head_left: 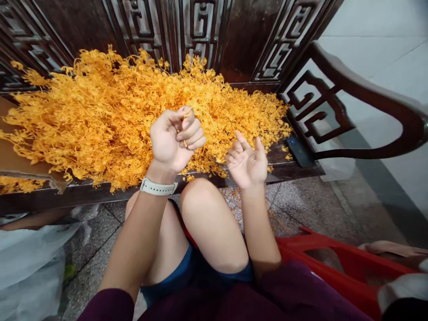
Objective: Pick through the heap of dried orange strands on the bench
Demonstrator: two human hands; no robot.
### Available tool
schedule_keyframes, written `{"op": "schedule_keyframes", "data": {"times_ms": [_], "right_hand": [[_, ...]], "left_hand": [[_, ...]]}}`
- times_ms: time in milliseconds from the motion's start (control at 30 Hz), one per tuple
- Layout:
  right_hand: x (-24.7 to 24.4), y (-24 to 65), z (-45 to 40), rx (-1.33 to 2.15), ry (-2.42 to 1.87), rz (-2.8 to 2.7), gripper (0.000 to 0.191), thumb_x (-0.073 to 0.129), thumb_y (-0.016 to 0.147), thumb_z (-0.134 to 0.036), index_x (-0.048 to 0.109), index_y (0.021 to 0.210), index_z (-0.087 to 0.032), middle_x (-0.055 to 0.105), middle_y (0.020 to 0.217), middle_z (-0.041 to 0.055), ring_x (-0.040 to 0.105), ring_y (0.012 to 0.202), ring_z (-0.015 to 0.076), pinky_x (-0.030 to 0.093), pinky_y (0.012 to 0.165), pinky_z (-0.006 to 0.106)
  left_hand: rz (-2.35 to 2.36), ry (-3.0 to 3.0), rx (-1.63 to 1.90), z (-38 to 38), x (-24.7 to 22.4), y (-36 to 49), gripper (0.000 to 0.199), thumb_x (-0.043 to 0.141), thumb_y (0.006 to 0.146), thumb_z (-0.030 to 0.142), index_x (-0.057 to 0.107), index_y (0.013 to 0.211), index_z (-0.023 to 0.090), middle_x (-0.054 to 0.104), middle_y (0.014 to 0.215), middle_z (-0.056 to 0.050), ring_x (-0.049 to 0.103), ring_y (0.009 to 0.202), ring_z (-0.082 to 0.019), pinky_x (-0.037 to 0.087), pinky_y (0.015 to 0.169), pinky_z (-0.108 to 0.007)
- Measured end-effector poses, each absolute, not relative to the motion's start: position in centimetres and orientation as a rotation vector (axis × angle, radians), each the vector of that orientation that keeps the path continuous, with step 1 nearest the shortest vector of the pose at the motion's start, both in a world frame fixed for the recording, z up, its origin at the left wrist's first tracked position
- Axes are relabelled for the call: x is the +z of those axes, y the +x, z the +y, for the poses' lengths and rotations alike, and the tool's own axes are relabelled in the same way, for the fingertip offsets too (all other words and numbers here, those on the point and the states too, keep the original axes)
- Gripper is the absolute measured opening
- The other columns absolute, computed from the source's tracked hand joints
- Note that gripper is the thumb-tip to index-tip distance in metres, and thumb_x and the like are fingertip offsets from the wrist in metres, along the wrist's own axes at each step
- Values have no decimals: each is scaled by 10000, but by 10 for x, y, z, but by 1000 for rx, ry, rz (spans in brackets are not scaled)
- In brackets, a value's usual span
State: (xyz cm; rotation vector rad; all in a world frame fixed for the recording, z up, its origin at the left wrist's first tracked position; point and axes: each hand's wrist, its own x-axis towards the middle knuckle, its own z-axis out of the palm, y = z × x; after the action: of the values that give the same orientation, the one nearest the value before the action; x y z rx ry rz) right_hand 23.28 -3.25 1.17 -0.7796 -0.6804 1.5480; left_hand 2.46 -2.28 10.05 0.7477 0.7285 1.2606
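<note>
Two bare knees [207, 218] lie nearest, at 6 o'clock. Past them, apart from each other, the left hand [175, 136] at 11 curls around a thin orange strand [188, 112], and the right hand [246, 162] at 1 is loosely spread, nothing seen in it. Beyond both, toward 12, the orange pile [100, 107] lies on the bench [287, 175], its long axis running 9 to 3; the left hand is nearer its middle. Behind stands dark latticework [199, 20].
</note>
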Motion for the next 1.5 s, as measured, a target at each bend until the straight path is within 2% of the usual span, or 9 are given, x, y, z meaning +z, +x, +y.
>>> {"op": "schedule_keyframes", "data": {"times_ms": [200,367,533,667,967,1200,1300,1400,1500], "right_hand": [[2,206,-41,1600,-865,-776,328,749,871,-452,720,1148,-278,682,1097,30,597,849,140,499,694,267],[2,198,-45,1481,-912,-897,405,774,875,-489,675,1230,-319,676,1229,35,619,1132,184,544,850,298],[14,210,-47,1684,-796,-848,513,594,929,-695,645,1286,-330,746,977,44,695,856,214,568,702,355],[25,217,-48,1696,-743,-772,619,511,910,-780,668,1274,-305,764,1029,83,719,869,240,568,668,372],[19,213,-49,1596,-912,-761,492,849,777,-346,644,1219,-279,773,965,28,698,812,186,536,637,291],[18,221,-43,1550,-853,-671,266,806,813,-373,655,1004,-265,757,973,20,687,806,188,541,645,322],[18,223,-43,1587,-786,-688,246,734,883,-495,626,878,-274,750,1034,31,703,954,219,571,728,368],[23,224,-46,1543,-810,-782,351,626,932,-626,658,871,-282,740,1072,44,690,1076,237,581,824,407],[33,224,-50,1457,-849,-859,372,579,950,-632,719,968,-289,729,1160,53,661,1167,246,565,929,430]], "left_hand": [[784,862,1229,-23,100,12,591,410,1001,617,299,570,228,108,486,51,170,414,-91,272,422,-258],[643,1030,1036,-28,96,17,485,595,848,488,313,542,238,128,479,68,131,424,-84,216,454,-280],[522,1470,592,-32,87,46,229,596,796,278,505,599,204,425,571,21,340,530,-105,250,538,-296],[455,1802,303,-33,76,63,254,544,832,184,482,586,197,463,593,27,387,569,-103,299,573,-296],[304,1940,76,-37,68,72,239,607,974,313,724,840,153,715,737,-43,618,620,-129,475,612,-260],[240,1774,87,-34,91,41,268,612,1003,383,812,1080,222,806,1122,-113,750,951,-221,576,826,-314],[448,1659,228,-24,91,17,362,600,1006,473,830,1031,194,808,915,-124,706,727,-172,539,667,-261],[833,1547,676,-10,77,8,485,632,966,573,801,761,167,712,646,-88,590,559,-125,451,574,-239],[1141,1444,1045,2,62,12,458,677,953,533,754,686,169,686,642,-57,554,560,-106,417,580,-238]]}}
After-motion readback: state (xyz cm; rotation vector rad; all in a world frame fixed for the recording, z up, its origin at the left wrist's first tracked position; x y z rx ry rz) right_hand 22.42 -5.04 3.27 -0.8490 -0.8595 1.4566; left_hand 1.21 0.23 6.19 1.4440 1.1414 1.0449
